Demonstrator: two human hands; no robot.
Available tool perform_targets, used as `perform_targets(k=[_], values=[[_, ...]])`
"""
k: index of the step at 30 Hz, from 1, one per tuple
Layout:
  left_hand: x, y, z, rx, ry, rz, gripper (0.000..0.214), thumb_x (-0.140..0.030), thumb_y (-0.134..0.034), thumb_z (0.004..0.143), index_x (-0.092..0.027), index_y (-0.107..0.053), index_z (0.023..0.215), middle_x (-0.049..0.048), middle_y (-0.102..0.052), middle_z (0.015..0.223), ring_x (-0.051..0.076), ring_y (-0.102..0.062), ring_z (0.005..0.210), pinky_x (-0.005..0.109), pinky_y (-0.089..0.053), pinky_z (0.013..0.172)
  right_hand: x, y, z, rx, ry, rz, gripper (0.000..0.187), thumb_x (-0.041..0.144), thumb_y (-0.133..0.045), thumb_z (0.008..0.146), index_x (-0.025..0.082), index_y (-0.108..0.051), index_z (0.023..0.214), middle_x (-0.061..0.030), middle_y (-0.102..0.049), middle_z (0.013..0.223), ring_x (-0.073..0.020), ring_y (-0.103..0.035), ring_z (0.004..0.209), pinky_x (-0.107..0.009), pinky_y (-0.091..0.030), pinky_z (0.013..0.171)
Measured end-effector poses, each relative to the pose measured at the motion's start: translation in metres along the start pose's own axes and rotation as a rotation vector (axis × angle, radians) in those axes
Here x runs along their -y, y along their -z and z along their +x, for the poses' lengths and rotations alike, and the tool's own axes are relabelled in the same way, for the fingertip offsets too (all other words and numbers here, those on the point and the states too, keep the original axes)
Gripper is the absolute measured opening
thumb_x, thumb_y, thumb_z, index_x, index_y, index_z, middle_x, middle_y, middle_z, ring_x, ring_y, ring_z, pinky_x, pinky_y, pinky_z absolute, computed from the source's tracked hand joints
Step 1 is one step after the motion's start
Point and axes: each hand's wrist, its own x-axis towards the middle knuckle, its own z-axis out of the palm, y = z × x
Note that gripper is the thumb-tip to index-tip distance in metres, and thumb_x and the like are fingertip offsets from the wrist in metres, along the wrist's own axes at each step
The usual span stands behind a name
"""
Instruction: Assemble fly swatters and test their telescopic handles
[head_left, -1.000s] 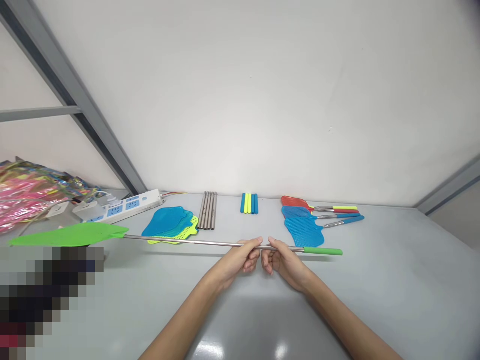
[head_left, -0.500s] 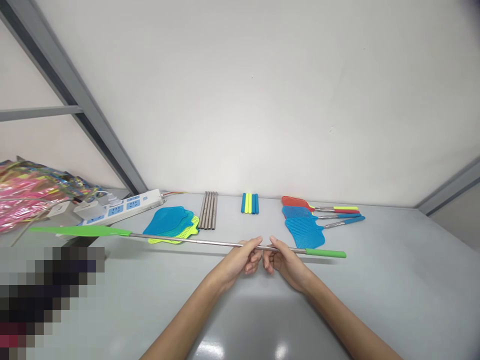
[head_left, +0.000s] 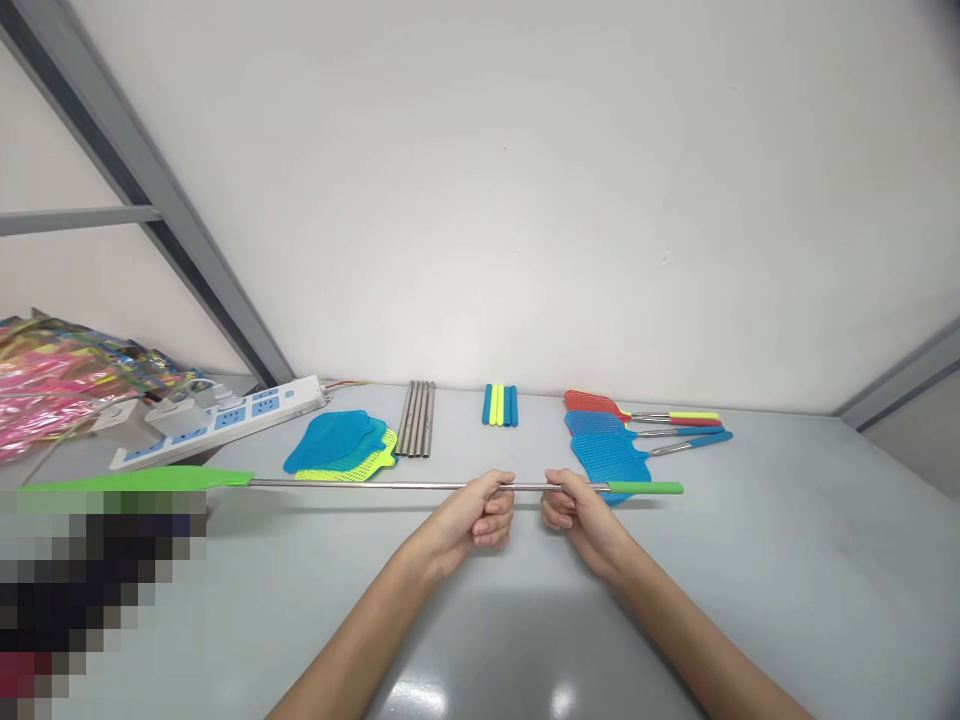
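Over the table (head_left: 795,530), the green swatter (head_left: 135,479) is gripped along its rod (head_left: 360,485) by the curled left hand (head_left: 478,515) and curled right hand (head_left: 579,510).

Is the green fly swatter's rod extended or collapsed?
Extended: a long, stepped steel rod shows between the green head and green grip.

Both hands (head_left: 480,515) curled, close but apart, forearms (head_left: 375,620) converging
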Motion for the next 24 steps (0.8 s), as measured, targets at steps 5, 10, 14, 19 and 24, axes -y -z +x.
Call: perform_targets(k=[5,10,14,19,24], values=[[-0.001,0.003,-0.001,0.054,0.021,-0.065,0.039,-0.037,-0.034,0.074,-0.019,-0.020,0.043,-0.0085,-0.017,0.028,0.005,-0.013,0.030,0.022,-0.024,0.044,0.002,0.003,0.001,-0.029,-0.026,0.045,0.037,0.028,-0.049,0.069,0.019,-0.022,0.045,0.0090,-0.016,0.040,-0.0055,-0.017,0.035,-0.025,-0.019,0.042],[-0.002,0.006,-0.002,0.047,0.022,-0.077,0.039,-0.036,-0.035,0.074,-0.019,-0.019,0.042,-0.0085,-0.016,0.027,0.005,-0.012,0.030,0.022,-0.024,0.044,0.006,0.005,0.002,-0.040,-0.033,0.075,0.036,0.026,-0.048,0.070,0.019,-0.023,0.045,0.0091,-0.016,0.040,-0.0052,-0.018,0.035,-0.024,-0.018,0.042],[-0.004,0.009,-0.004,0.045,0.014,-0.071,0.039,-0.036,-0.035,0.075,-0.019,-0.019,0.043,-0.0085,-0.016,0.028,0.005,-0.012,0.030,0.022,-0.024,0.044,0.009,0.006,0.001,-0.050,-0.036,0.073,0.035,0.025,-0.048,0.070,0.019,-0.024,0.045,0.0093,-0.016,0.039,-0.0055,-0.017,0.036,-0.024,-0.019,0.042],[-0.006,0.011,-0.006,0.029,-0.003,-0.052,0.039,-0.037,-0.036,0.074,-0.019,-0.019,0.043,-0.0085,-0.016,0.028,0.005,-0.012,0.031,0.021,-0.024,0.044,0.012,0.010,0.001,-0.070,-0.034,0.076,0.035,0.026,-0.050,0.069,0.019,-0.025,0.046,0.0094,-0.016,0.039,-0.0056,-0.017,0.036,-0.024,-0.019,0.042],[-0.010,0.012,-0.009,0.004,-0.011,-0.055,0.039,-0.035,-0.035,0.075,-0.019,-0.019,0.043,-0.0083,-0.016,0.028,0.006,-0.012,0.032,0.021,-0.024,0.044,0.018,0.018,0.000,-0.098,-0.014,0.043,0.036,0.027,-0.052,0.069,0.019,-0.024,0.046,0.0092,-0.015,0.040,-0.0060,-0.018,0.037,-0.024,-0.022,0.044]])
